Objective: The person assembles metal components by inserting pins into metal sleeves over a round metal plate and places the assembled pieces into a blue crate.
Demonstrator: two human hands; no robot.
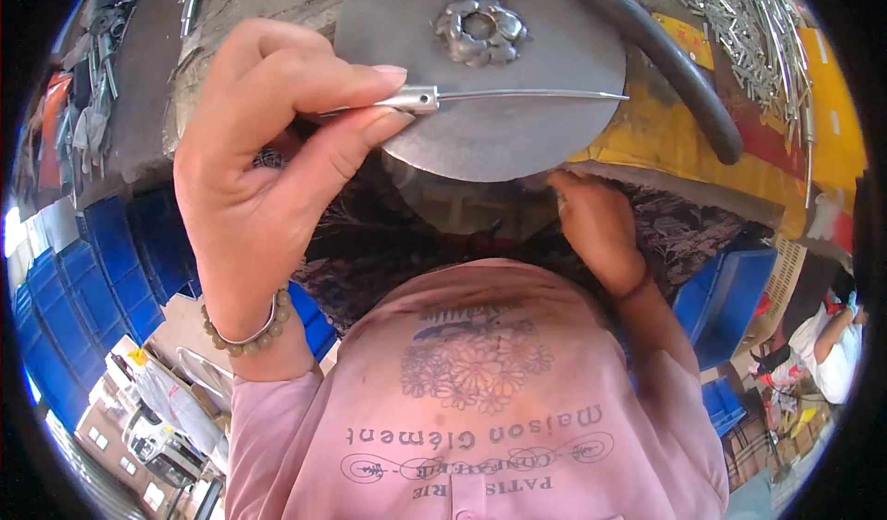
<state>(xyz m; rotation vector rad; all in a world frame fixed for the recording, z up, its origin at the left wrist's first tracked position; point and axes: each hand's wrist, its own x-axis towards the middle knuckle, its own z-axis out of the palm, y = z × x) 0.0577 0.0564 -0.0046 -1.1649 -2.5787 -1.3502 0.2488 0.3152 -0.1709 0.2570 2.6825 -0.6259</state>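
My left hand (268,141) pinches a short silver metal sleeve (420,100) between thumb and fingertip. The sleeve has a small hole in its side, and a long thin pointed metal rod (527,93) runs out of it to the right. This piece is held level above a round grey metal plate (545,136), which has a lumpy weld ring (479,28) around a central opening. Near the plate's lower right edge is my right hand (601,229), its fingers curled; whatever they hold, if anything, is hidden.
A thick dark curved bar (661,48) crosses beside the plate on the right. Beyond it lies a heap of thin metal rods (753,39). More metal pieces (92,104) lie at the far left. Blue bins (725,303) stand low on both sides, and another person (827,349) is at the right rim.
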